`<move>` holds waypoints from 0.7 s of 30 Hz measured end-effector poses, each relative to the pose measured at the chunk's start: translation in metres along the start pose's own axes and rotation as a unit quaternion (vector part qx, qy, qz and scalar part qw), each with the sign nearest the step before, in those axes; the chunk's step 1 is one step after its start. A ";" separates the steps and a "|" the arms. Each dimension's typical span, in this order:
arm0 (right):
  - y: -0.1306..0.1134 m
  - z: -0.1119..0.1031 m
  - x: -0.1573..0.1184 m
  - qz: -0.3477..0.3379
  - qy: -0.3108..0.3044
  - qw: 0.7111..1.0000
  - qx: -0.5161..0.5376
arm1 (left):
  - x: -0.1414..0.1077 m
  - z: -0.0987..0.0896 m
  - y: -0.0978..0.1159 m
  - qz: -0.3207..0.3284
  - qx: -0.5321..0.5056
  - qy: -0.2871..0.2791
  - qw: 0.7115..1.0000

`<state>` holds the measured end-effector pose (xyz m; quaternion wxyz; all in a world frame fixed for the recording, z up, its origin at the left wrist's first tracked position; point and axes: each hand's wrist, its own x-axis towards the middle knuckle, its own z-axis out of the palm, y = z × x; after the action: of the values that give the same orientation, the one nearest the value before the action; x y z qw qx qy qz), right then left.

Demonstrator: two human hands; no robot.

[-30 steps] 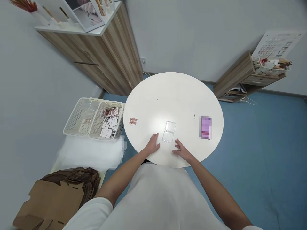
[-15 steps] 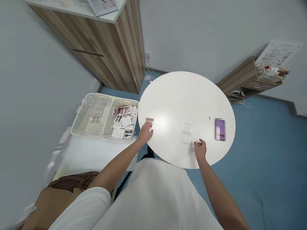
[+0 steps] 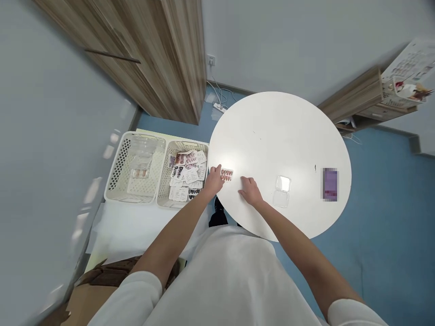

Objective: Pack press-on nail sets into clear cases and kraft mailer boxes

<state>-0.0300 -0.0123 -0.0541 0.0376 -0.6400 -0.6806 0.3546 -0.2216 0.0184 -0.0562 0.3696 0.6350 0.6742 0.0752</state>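
At the round table's (image 3: pixel 278 129) left edge, the left hand (image 3: pixel 214 182) has thumb and forefinger apart, beside the false-nail card (image 3: pixel 227 175); whether they pinch it, I cannot tell. Better to grip its margins. The right hand (image 3: pixel 251 192), loosely curled, seems to hold nothing; open room separates it from the clear plastic case (image 3: pixel 282 198).

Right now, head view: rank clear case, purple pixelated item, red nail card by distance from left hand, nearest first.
From the left hand:
1. Red nail card: right at its fingers, near the table's left edge.
2. Clear case: lying open, right of the right hand.
3. Purple pixelated item: near the table's right edge.
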 end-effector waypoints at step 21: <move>-0.040 0.017 0.022 0.062 0.016 0.998 -0.001 | -0.009 0.009 -0.005 0.045 -0.062 0.031 0.997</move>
<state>-0.0761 0.0027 -0.0546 0.0261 -0.6865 -0.6397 0.3448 -0.2212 0.0057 -0.0618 0.3833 0.6380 0.6500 0.1534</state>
